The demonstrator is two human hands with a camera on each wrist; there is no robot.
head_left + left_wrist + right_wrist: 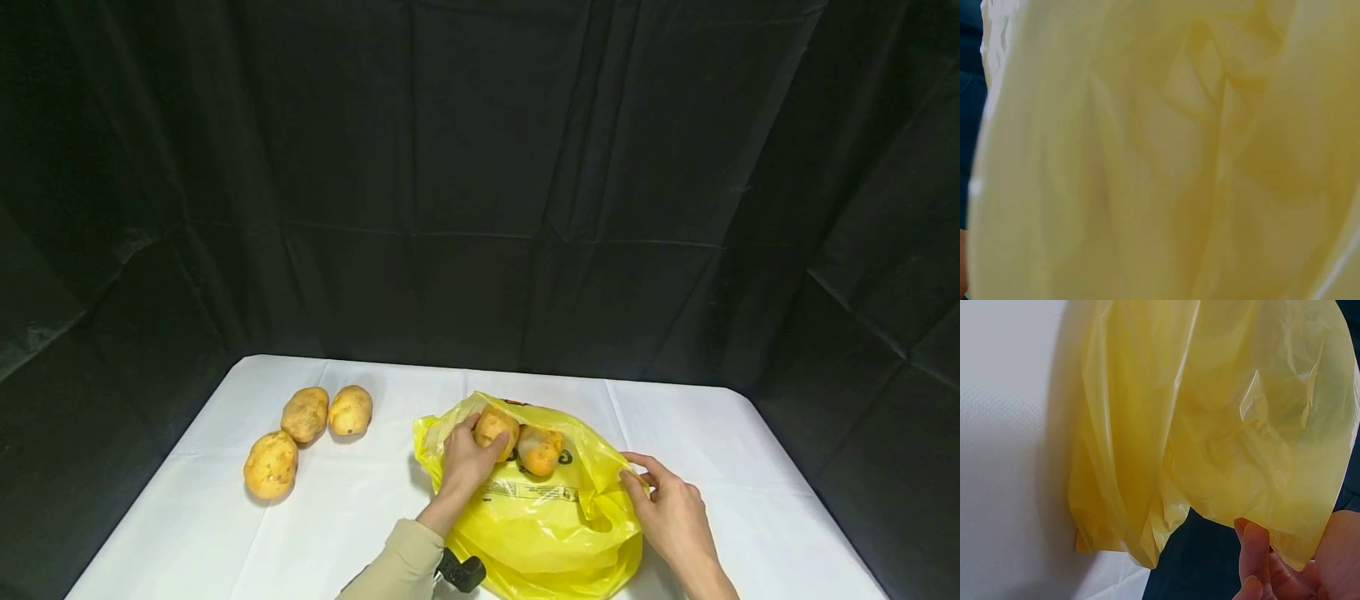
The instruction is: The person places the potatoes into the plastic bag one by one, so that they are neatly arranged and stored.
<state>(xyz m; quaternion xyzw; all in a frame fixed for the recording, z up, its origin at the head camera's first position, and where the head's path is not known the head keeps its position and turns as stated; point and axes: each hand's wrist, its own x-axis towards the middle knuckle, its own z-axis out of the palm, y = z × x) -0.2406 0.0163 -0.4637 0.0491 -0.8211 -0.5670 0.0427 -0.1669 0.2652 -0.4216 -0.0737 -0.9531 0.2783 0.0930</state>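
A yellow plastic bag (540, 533) lies open on the white table, with a potato (539, 450) inside its mouth. My left hand (467, 457) reaches into the mouth and grips another potato (496, 431), touching or nearly touching the first. At the bag's right edge, my right hand (671, 508) pinches the plastic between thumb and fingers. The right wrist view shows the bag (1229, 444) hanging in folds from the fingers of my right hand (1279, 562). Yellow plastic (1147, 156) fills almost all of the left wrist view, hiding the left hand there.
On the left of the table (187, 517) lie three potatoes: one nearest the front (271, 466), one behind it (305, 414) and one to the right (350, 410). Black cloth (480, 183) hangs behind the table and at both sides.
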